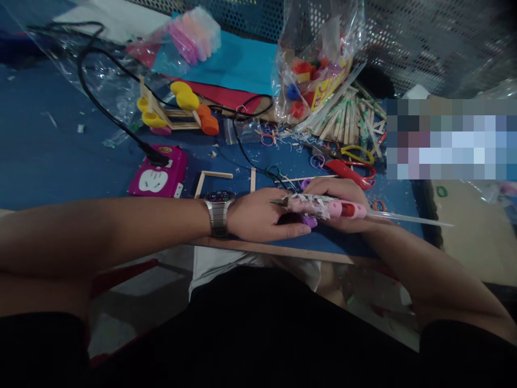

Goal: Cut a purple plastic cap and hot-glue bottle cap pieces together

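My left hand [258,215], with a metal-banded watch on its wrist, is closed at a purple piece [309,221]; the thumb tip touches it, and the other fingertips are hidden. My right hand [343,188] is wrapped round a pink glue gun [347,209] close beside it. The gun's body is covered with torn, glue-smeared wrapping. Its metal nozzle points left over the back of my left hand, and a clear glue stick [407,217] sticks out to the right. Thin wooden sticks [217,174] lie just beyond my left wrist.
Scissors [349,171] and rubber bands lie beyond my right hand. A magenta power socket [159,175] with a black cable stands at left. Behind are a wooden frame with yellow and orange pieces [188,98], a plastic bag [315,81] and bundled sticks [343,116].
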The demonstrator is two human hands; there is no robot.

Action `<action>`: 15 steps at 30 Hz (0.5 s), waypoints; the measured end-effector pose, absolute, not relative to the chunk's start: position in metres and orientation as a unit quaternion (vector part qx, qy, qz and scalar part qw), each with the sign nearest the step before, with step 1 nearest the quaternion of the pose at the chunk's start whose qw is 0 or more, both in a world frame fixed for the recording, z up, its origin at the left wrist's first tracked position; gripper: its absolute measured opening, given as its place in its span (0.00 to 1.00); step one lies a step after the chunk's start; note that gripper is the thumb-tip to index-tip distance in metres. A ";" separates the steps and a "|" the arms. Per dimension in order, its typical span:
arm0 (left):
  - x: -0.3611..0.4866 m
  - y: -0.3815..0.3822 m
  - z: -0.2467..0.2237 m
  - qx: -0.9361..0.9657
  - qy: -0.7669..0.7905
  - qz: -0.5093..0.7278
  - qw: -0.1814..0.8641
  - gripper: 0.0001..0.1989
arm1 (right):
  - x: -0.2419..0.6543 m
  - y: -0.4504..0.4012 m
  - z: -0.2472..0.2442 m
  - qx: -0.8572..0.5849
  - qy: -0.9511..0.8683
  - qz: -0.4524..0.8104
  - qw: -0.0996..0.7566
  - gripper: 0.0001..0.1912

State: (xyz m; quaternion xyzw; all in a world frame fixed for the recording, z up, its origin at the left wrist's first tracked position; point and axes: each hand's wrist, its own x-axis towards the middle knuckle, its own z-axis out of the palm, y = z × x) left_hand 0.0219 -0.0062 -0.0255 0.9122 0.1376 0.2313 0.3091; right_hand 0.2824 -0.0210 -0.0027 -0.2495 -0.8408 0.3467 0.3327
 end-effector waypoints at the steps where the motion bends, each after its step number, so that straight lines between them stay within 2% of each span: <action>1: 0.022 -0.006 -0.025 0.910 0.138 0.244 0.307 0.22 | 0.283 -0.022 -0.002 -0.270 -0.835 0.332 0.346 0.15; 4: 0.023 -0.005 -0.021 0.918 0.093 0.203 0.329 0.20 | 0.287 -0.023 -0.003 -0.348 -0.825 0.248 0.369 0.10; 6: 0.023 -0.005 -0.018 0.913 0.099 0.186 0.350 0.19 | 0.290 -0.023 -0.005 -0.368 -0.829 0.213 0.364 0.11; 15: 0.023 -0.005 -0.022 0.888 0.163 0.217 0.371 0.27 | 0.279 -0.029 -0.001 -0.317 -0.808 0.292 0.402 0.06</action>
